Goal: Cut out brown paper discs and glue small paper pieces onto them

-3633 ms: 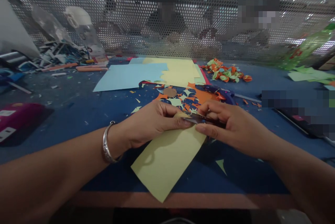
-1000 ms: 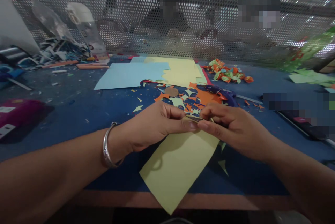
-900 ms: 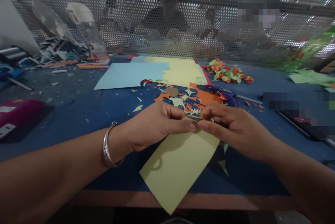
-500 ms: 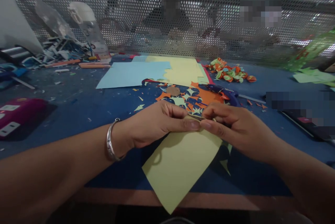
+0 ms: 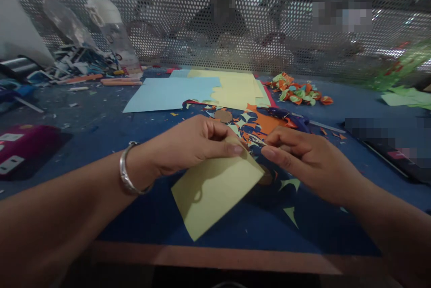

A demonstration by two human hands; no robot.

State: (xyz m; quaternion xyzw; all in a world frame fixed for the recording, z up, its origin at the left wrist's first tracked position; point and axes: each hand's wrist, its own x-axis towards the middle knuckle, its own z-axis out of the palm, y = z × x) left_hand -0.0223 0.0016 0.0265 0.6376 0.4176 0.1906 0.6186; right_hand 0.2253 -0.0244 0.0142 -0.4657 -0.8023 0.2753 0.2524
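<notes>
My left hand (image 5: 205,142) pinches the upper edge of a pale yellow sheet of paper (image 5: 215,189) between thumb and fingers. The sheet hangs down toward the table's front edge. To its right, my right hand (image 5: 299,153) is closed on a small thin pointed tool (image 5: 258,141), whose tip points left toward the paper; most of the tool is hidden by the fingers. Behind both hands lie cut paper scraps (image 5: 247,120) in orange and pale green, with a round brown disc (image 5: 222,116) among them.
Blue sheets (image 5: 171,93) and yellow sheets (image 5: 235,88) lie at the back. A glue gun (image 5: 291,117) rests near a heap of curled paper pieces (image 5: 301,93). A bottle (image 5: 119,41) stands back left, a magenta case (image 5: 28,146) at left. A perforated metal screen (image 5: 161,19) rises behind.
My hands have moved apart, the left going left with the yellow sheet. The right hand has come away from the sheet's edge with the thin tool.
</notes>
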